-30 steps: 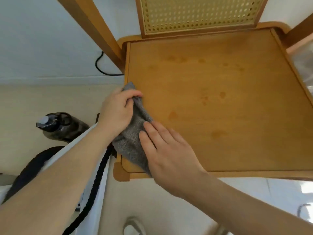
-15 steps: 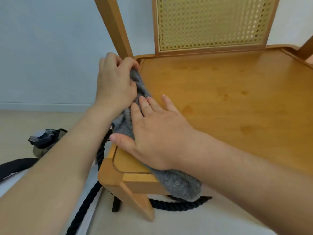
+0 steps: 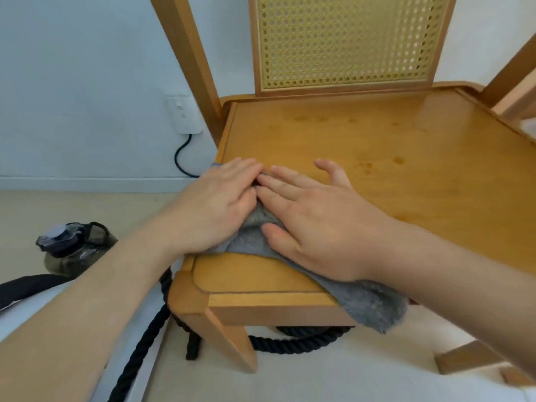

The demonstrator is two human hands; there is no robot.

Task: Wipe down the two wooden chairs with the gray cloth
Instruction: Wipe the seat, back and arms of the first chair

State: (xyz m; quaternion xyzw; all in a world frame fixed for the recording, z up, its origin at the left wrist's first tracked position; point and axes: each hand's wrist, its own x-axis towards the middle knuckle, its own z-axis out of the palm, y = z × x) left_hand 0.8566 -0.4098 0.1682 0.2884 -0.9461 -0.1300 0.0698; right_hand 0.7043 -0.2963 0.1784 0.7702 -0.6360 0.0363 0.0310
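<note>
Both hands lie flat, palms down, on the cloth; neither pinches it.

- Left hand: fingers straight and close together, pressed on the cloth's far end at the left edge of the seat.
- Right hand: fingers straight and spread, palm on the cloth's middle, fingertips touching those of the left hand. Its little finger is splayed toward the far side, over bare wood; whether it touches the wood cannot be told.
- Cloth: gray, bunched, on the near left part of the seat. A fold shows between the hands. The right end hangs over the near edge, below the right wrist.
- Seat: wood, several small darker spots on the far and right areas.
- Back: woven cane panel in a wooden frame, upright at the far side.
- Rope: black, thick, on the floor under the seat's near edge, running to the near left past the front leg.
- Bottle: dark, see-through, dark lid, on the floor to the left, well apart from the chair.
- Outlet: white, on the far wall left of the chair post, with a dark cable hanging from it.
</note>
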